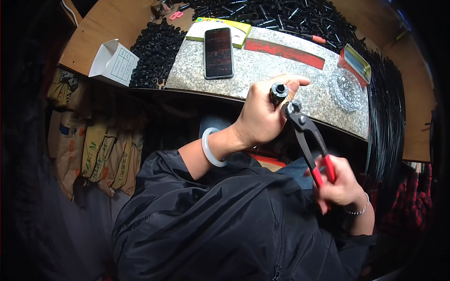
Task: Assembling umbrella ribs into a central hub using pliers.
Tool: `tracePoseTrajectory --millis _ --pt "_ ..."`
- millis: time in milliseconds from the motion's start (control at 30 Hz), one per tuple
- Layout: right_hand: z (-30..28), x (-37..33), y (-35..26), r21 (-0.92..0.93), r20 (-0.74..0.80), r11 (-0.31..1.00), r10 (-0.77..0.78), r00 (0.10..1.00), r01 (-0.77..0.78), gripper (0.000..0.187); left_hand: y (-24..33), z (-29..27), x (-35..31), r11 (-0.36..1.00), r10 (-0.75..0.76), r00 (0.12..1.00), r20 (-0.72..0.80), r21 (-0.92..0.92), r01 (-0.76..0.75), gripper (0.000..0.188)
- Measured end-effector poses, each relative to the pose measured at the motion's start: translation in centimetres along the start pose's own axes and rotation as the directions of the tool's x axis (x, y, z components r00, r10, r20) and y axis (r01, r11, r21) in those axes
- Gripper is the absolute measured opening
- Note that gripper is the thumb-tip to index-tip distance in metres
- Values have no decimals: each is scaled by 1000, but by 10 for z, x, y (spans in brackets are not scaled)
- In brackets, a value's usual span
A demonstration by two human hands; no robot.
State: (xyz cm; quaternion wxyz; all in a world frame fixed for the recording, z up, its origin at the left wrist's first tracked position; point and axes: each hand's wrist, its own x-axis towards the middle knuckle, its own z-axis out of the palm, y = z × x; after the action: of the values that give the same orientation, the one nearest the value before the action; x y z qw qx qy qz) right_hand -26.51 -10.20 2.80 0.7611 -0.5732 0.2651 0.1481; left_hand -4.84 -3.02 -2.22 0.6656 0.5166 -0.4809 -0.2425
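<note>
My left hand (258,119) is closed around a black cylindrical part (279,92), its round hollow end facing up beside the thumb. In my right hand (344,185) are end-cutting pincers (303,129) with black metal arms and red grips. Their jaws meet the side of the left hand's grip, close by the cylinder. Whether the jaws bite on a small clip or wire there is too small to make out. Both hands are raised in front of my chest, the left one overlapping the near edge of a speckled stone slab (187,72).
On the slab lie a phone (219,54), a yellow-edged box (241,32), a red strip (281,53) and a clear dish (346,89) of shiny bits. Black parts (157,51) heap left and behind. Long black rods (386,107) hang right; a white carton (114,63) stands left.
</note>
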Motion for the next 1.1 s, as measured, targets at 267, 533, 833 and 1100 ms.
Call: tracePoseTrajectory --millis 267,533,833,1100 --pt "-5 14 11 -680 -103 675 -475 874 287 84 1 -1 1 999 -48 999 -22 9 49 26" --pt "-15 10 1 -629 7 698 -436 900 343 70 -1 2 0 998 -39 999 -18 39 40 26" --pt "-16 14 5 -502 -15 763 -478 878 407 56 -1 5 -4 998 -61 998 -20 13 61 27" --pt "-14 23 21 -305 -161 924 -288 944 230 35 -6 9 -6 996 10 999 -32 85 -8 30"
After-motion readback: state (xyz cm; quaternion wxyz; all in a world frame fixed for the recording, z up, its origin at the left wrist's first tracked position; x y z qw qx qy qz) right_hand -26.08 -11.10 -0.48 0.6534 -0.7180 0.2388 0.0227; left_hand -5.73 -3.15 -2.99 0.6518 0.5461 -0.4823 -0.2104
